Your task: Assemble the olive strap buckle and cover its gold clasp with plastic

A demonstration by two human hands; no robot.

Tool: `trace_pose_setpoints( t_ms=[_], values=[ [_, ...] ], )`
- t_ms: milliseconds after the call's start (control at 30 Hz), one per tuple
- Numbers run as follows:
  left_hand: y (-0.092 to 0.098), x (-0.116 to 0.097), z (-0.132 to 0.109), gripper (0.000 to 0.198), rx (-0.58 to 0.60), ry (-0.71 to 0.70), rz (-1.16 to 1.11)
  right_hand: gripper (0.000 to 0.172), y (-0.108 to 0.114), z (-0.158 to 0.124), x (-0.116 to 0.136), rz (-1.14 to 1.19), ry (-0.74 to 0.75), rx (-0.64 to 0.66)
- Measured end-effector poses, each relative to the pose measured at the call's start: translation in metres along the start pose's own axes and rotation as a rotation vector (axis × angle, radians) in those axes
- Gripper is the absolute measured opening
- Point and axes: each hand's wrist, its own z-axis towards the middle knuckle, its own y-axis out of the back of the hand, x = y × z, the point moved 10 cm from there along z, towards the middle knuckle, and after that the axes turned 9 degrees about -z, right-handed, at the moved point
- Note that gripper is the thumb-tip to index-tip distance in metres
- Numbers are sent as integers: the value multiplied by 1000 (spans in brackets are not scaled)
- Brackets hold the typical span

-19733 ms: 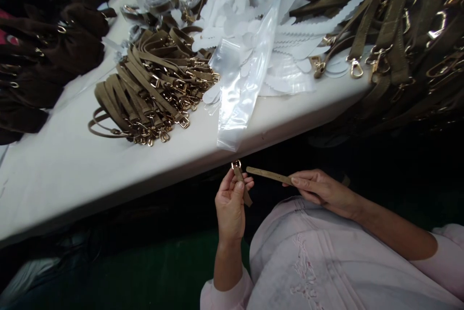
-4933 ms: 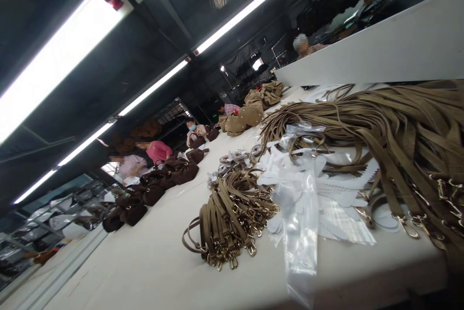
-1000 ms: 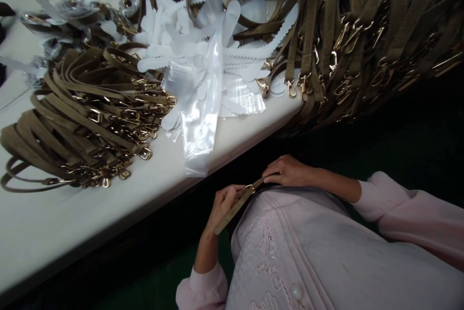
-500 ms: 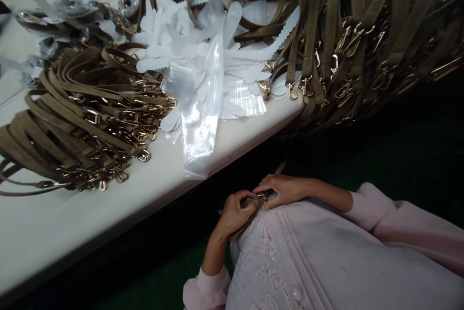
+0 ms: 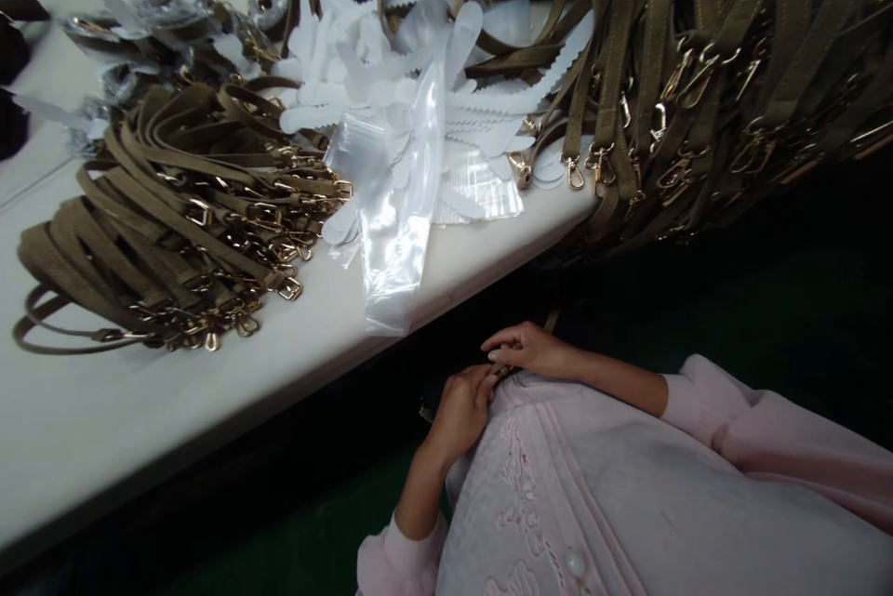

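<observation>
Both my hands meet just below the table edge, against my pink top. My left hand [image 5: 464, 405] is curled, its fingers closed round an olive strap that is almost wholly hidden in it. My right hand [image 5: 525, 350] is pinched on the same strap, fingertip to fingertip with the left. A short piece of strap [image 5: 551, 321] shows above my right hand, rising toward the table.
The white table [image 5: 139, 410] carries a bundle of folded olive straps with gold buckles [image 5: 174, 215], a clear plastic bag [image 5: 397, 224] over white scalloped paper strips [image 5: 419, 85], and a mass of long olive straps with gold clasps [image 5: 698, 66] hanging over the right edge.
My hands have drawn together. The strap that stuck out below my left hand a second ago is now gathered in and nearly hidden. The view has shifted slightly.
</observation>
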Motion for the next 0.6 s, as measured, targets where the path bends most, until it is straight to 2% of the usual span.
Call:
trace_pose_setpoints(
  t_ms=[133, 233, 333, 400, 467, 533, 600],
  values=[
    [3, 13, 4, 38, 54, 69, -169, 42, 0, -4, 14, 32, 43, 123],
    [7, 31, 6, 39, 42, 134, -207, 35, 11, -8, 15, -72, 38, 87],
    [16, 41, 2, 34, -29, 170, -153, 27, 27, -16, 11, -233, 83, 25],
    [21, 33, -4, 29, -79, 142, -76, 24, 40, -23, 5, -345, 101, -5],
    [22, 14, -9, 22, -105, 72, 19, 23, 54, -30, 0, -462, 105, -37],
    [15, -5, -7, 19, -98, -9, 160, 28, 64, -31, 6, -498, 136, -90],
    [-4, -20, 3, 20, -46, -79, 345, 36, 62, -26, 20, -374, 169, -105]
  ],
)
